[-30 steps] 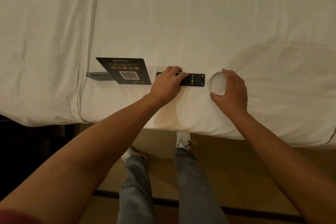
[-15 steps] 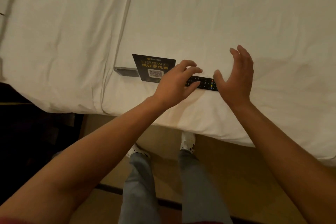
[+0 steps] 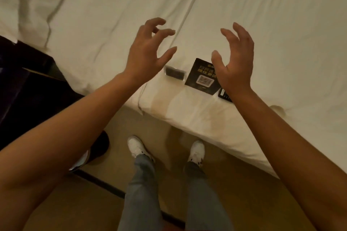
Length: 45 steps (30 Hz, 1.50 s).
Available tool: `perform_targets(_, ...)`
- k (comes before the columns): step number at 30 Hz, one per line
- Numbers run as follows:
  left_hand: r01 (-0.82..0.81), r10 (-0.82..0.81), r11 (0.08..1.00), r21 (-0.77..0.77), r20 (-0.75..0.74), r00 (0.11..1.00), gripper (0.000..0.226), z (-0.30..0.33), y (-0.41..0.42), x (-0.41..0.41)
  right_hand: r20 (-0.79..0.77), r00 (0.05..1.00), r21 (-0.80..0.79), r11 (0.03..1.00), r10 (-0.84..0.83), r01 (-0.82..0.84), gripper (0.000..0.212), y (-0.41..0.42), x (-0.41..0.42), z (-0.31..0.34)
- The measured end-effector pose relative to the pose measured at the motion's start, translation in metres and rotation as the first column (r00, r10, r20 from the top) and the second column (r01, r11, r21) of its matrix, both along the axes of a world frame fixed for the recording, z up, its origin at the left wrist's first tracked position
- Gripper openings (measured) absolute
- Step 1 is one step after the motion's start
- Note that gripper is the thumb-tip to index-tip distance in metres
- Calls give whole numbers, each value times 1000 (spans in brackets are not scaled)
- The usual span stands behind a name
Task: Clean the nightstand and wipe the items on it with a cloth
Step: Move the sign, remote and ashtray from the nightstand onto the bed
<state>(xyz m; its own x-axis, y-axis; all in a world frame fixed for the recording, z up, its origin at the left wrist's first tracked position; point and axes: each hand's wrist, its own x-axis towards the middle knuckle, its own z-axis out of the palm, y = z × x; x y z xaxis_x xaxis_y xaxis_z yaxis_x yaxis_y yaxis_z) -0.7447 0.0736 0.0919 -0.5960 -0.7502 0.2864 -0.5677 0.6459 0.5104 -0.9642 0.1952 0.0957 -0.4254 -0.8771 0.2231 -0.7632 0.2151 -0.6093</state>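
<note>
Above the bed (image 3: 262, 24), the left hand (image 3: 146, 52) and the right hand (image 3: 234, 65) are hovering with fingers loosely curled, grasping nothing. Just below the right palm, a black card (image 3: 199, 77) is lying on the sheet, partly hidden by that hand; it is showing a square code and pale writing too blurred to read. Between the hands, slightly lower, a clear stand (image 3: 174, 72) is resting; under the right wrist, a corner of the remote (image 3: 224, 95) is peeking out. No cloth or nightstand is showing, so the wiping is probably still ahead.
</note>
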Motion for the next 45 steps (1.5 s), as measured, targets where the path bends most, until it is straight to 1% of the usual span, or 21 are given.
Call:
perform_targets(6,-135,136,991,-16,35,990,45,-6,-31,88,-12,994,15,994,107,-107,58,-54,61,13)
perform_targets(12,-253,252,967,2,81,964,44,-12,-50,176,-64,972,55,973,227,-224,55,-102,123,20)
perform_targets(15,-289,287,957,9,91,954,45,-12,-62,217,-93,953,67,957,288,-283,52,-126,154,24)
perform_targets(22,-362,361,932,-4,68,930,43,-7,-96,312,-119,930,42,938,347,-344,46,-184,239,31)
perform_targets(28,-435,433,900,-19,131,892,45,11,-121,406,-104,900,29,906,423,-422,45,-234,331,42)
perform_targets(34,-559,560,827,-61,192,806,49,25,-149,487,-69,832,-16,834,550,-552,47,-279,421,50)
perform_targets(38,-632,629,772,-67,218,746,49,28,-151,532,-43,783,-5,784,620,-621,49,-305,469,48)
perform_targets(45,-783,755,622,-29,288,589,47,16,-136,619,-21,661,14,661,750,-750,53,-352,561,24)
